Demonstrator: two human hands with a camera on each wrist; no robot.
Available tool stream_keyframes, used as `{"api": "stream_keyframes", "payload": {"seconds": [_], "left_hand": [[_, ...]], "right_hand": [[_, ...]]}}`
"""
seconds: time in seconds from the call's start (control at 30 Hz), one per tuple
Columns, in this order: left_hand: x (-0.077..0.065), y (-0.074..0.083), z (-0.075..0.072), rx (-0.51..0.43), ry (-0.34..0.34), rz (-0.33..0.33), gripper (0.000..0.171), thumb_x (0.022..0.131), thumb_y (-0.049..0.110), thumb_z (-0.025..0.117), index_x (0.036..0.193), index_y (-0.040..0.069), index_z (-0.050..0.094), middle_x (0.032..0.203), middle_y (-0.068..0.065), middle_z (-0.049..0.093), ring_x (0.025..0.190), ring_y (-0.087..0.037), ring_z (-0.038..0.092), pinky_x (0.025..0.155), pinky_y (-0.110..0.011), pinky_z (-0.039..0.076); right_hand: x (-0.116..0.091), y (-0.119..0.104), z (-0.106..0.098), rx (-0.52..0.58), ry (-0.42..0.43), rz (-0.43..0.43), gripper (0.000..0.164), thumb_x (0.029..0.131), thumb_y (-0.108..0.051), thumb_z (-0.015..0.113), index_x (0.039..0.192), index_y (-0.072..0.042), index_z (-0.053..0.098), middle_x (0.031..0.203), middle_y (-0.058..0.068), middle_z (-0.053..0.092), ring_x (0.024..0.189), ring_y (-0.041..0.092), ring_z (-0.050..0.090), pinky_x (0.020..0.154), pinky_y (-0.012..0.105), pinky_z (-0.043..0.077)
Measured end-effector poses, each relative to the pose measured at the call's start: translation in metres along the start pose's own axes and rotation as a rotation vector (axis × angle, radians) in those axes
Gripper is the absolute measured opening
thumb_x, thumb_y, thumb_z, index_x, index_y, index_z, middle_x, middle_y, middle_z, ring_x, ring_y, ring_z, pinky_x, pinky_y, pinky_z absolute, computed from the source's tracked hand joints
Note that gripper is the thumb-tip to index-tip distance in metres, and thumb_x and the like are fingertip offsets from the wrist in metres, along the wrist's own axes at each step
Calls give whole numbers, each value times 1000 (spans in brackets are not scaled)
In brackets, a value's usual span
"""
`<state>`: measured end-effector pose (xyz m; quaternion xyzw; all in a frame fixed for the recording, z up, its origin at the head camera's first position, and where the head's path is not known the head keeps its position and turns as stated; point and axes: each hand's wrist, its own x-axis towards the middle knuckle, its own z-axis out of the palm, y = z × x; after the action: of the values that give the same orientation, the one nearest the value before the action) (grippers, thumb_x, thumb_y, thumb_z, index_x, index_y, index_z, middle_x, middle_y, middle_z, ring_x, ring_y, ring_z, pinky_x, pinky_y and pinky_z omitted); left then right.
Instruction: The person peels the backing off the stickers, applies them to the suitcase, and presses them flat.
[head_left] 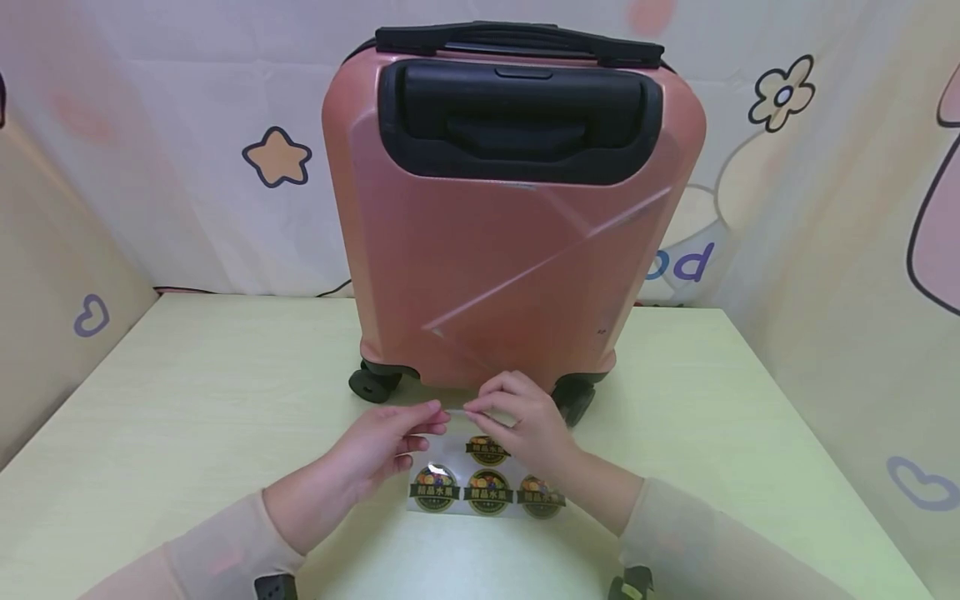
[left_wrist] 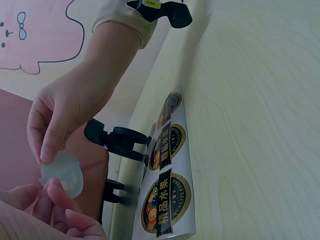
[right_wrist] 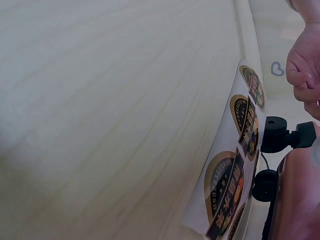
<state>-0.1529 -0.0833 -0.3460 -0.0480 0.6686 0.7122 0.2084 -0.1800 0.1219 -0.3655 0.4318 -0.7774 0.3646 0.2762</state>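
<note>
Both hands hold one peeled sticker between them, in front of the suitcase's lower edge. It is round with small side tabs, and its pale back faces the left wrist camera. My left hand pinches one edge between thumb and fingertips. The opposite edge is pinched by my right hand, thumb against forefinger. Below the hands a white sticker sheet lies on the table, with several round black-and-gold fruit labels. The right forearm and hand cover part of its right side in the head view.
A pink hard-shell suitcase stands upright on the table just beyond the hands. Its black handle is folded down, and black wheels show at its base. Patterned cloth hangs behind and at both sides.
</note>
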Motion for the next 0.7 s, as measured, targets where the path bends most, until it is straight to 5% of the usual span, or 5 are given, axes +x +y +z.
{"api": "stream_keyframes", "payload": {"seconds": [0.37, 0.7], "left_hand": [[3, 1, 1, 36, 27, 18, 23, 87, 22, 64, 98, 2, 69, 81, 3, 65, 69, -10, 54, 55, -21, 33], [4, 4, 5, 218, 108, 140, 23, 87, 18, 62, 98, -1, 69, 83, 1, 67, 75, -19, 57, 61, -27, 37]], "right_hand": [[5, 3, -1, -194, -29, -317, 6, 77, -12, 76, 82, -9, 74, 83, -1, 62, 77, 14, 58, 68, 23, 48], [6, 3, -4, -240, -41, -337, 12, 74, -15, 79, 83, -9, 74, 83, -2, 63, 78, 14, 57, 71, 24, 47]]}}
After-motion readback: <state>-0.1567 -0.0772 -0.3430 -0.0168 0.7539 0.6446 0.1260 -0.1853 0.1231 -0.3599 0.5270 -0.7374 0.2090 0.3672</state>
